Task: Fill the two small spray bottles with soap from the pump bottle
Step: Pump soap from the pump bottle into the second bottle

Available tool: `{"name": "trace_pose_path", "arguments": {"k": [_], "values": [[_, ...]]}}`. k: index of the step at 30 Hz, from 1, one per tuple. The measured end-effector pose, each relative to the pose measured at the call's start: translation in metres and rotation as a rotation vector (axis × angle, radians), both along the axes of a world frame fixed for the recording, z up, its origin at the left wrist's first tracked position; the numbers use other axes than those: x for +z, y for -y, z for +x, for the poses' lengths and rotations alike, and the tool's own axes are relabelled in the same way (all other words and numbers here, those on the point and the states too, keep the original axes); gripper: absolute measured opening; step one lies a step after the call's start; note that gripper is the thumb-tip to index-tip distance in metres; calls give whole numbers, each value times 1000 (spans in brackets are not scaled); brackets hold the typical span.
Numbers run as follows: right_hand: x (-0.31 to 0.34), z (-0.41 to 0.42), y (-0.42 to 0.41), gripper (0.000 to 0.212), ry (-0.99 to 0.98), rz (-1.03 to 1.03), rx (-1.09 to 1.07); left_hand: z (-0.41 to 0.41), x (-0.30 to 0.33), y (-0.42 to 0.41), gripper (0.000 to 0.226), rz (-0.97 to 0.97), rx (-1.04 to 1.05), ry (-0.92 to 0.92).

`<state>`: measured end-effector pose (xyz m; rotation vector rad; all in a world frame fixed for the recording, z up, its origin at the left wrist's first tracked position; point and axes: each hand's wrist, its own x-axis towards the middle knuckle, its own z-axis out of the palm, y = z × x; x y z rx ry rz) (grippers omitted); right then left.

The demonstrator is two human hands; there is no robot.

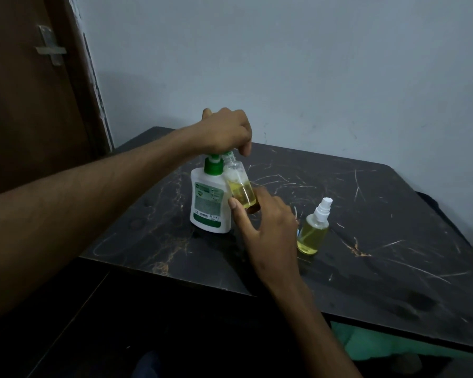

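Note:
A white pump bottle [208, 203] with a green collar stands on the dark marble table [366, 214]. My left hand [225, 130] rests on top of its pump head and covers it. My right hand [265, 227] holds an uncapped clear spray bottle [239, 184] by its base, tilted, with its neck up under the pump nozzle. That bottle is partly filled with yellow-green soap and has foam above the liquid. A second small spray bottle [313, 230], with its white sprayer cap on and yellow-green liquid inside, stands upright to the right of my right hand.
The table's near edge [175, 279] runs diagonally below the bottles. A brown door [30, 91] with a metal latch is at left, a pale wall [284, 64] lies behind. Something green [380, 347] shows under the table at lower right.

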<state>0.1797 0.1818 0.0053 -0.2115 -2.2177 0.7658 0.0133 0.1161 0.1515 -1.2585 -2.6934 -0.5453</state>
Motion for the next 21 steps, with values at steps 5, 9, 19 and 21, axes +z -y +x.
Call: {"name": "trace_pose_path", "arguments": {"k": [5,9,19,21], "values": [[-3,0,1,36,-5,-25,13,-2,-1,1,22,-16,5,-15],[-4,1,0,37,-8,-30,9,0,1,-1,22,-23,-3,-39],[-3,2,2,35,-39,-18,10,1,6,1,22,-38,-14,-18],[-3,2,2,35,-32,-18,12,1,7,-1,22,-29,-12,-34]]}}
